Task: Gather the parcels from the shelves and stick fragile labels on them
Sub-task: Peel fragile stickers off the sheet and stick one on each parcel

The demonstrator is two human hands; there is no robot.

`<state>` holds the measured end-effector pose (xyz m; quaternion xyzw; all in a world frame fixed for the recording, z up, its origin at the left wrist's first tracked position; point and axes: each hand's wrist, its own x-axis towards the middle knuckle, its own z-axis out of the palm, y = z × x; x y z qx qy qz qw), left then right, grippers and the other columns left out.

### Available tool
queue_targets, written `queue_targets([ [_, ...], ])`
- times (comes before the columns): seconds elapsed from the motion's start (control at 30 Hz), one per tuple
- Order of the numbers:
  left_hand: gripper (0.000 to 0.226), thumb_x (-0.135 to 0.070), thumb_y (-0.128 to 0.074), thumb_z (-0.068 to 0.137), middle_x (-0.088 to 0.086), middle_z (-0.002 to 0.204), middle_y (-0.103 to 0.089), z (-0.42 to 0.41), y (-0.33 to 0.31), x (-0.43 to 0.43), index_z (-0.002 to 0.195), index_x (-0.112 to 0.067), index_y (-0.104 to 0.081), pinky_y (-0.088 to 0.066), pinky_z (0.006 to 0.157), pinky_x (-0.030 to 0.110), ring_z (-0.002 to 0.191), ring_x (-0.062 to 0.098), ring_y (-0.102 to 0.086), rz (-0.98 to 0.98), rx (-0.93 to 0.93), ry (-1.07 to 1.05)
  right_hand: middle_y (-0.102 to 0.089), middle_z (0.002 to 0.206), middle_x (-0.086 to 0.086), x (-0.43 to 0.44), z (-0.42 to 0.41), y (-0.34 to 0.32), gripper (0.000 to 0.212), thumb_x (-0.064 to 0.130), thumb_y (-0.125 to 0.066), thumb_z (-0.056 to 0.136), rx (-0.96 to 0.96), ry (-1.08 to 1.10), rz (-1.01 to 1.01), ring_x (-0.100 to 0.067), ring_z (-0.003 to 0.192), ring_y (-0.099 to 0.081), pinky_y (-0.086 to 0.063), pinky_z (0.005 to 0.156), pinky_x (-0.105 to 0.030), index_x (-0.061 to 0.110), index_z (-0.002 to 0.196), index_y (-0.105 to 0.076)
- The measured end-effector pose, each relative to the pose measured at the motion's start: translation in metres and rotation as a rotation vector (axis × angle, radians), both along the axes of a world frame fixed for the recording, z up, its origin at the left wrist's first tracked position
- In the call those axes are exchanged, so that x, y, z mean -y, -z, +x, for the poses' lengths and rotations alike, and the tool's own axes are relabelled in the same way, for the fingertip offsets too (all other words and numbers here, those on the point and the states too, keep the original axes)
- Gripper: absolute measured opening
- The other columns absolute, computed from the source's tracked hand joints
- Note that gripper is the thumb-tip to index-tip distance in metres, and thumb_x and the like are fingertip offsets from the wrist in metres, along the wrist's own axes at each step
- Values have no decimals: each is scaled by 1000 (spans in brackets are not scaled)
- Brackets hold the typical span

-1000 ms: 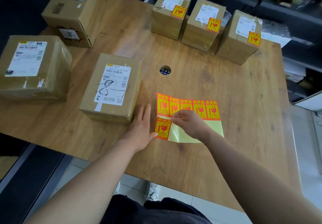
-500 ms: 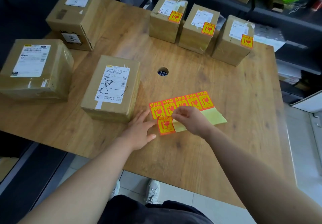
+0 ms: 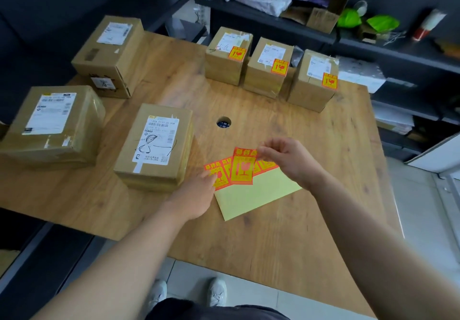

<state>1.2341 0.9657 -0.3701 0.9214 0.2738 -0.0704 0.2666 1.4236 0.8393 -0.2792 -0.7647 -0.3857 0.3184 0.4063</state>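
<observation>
Right hand pinches peeled sticker mid-frame; left hand, fingers flat, pins sheet so it stays put.

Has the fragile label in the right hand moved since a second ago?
Yes. The right hand pinches the fragile label, which has been peeled off the near-left corner of the sticker sheet and lifted closer to the cable hole.

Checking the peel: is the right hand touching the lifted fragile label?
Touching. Head view: right hand pinches the fragile label at its top corner, above the sheet.
</observation>
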Motion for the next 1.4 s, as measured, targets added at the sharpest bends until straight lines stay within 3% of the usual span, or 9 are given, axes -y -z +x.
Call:
queue_targets([
  [0.1,29,-22,-36,101,7,105,-65,0,-26,6,118,-12,-57,-40,79,27,96,20,-58,-169,348,-190,-71,74,2,-5,-3,-3,16,20,-61,92,-45,-22,12,-10,72,-64,-52,80,-33,16,78,-67],
  [0.23,30,-49,-42,90,-2,86,-70,-5,-44,13,87,-25,-59,-51,80,43,84,21,-66,-399,575,-337,-71,74,2,-14,-13,-5,17,20,-59,93,-24,-51,-18,-10,73,-64,-53,81,-35,13,80,-67],
  [0.33,21,-36,-53,90,-2,78,-69,-11,-48,13,85,-18,-62,-52,71,44,75,20,-66,-322,565,-342,-70,72,2,-22,-22,-3,17,19,-60,93,-43,-38,-18,-10,71,-64,-53,83,-40,14,78,-67],
  [0.4,11,-21,-56,92,-3,78,-69,-16,-48,12,86,-15,-63,-51,67,36,73,15,-65,-249,557,-334,-70,72,1,-28,-30,0,14,19,-62,91,-32,-18,-14,-10,70,-63,-53,82,-42,16,78,-67],
  [0.57,13,-19,-54,94,-9,68,-60,-35,-51,1,82,-15,-59,-37,55,12,61,3,-53,-226,557,-455,-69,73,-4,-42,-56,12,10,17,-71,84,-100,89,4,-15,65,-64,-52,72,-42,13,89,-64],
  [0.73,19,-20,-54,94,0,69,-62,-52,-52,-24,77,-13,-56,-37,54,15,62,13,-52,-278,554,-537,-64,64,0,-61,-89,18,12,17,-67,87,-114,41,-64,-11,58,-56,-46,65,-32,14,75,-67],
  [0.87,17,-19,-55,93,-2,70,-63,-64,-54,-45,77,-13,-57,-37,54,13,65,14,-55,-292,536,-544,-64,65,-2,-79,-109,19,15,20,-64,88,-137,100,-105,-13,60,-53,-44,61,-31,11,78,-69],
  [1.07,17,-25,-55,92,-3,75,-64,-67,-57,-93,82,-13,-61,-46,64,32,72,19,-59,-112,385,-433,-63,61,-3,-108,-134,18,20,22,-63,88,-174,255,-162,-16,59,-53,-45,60,-30,11,72,-70],
  [1.4,14,-27,-55,92,2,85,-64,-67,-50,-114,81,-18,-53,-48,73,39,82,26,-59,-59,204,-217,-60,57,3,-117,-150,31,23,23,-62,88,-27,315,-237,-11,52,-52,-38,50,-22,16,66,-63],
])
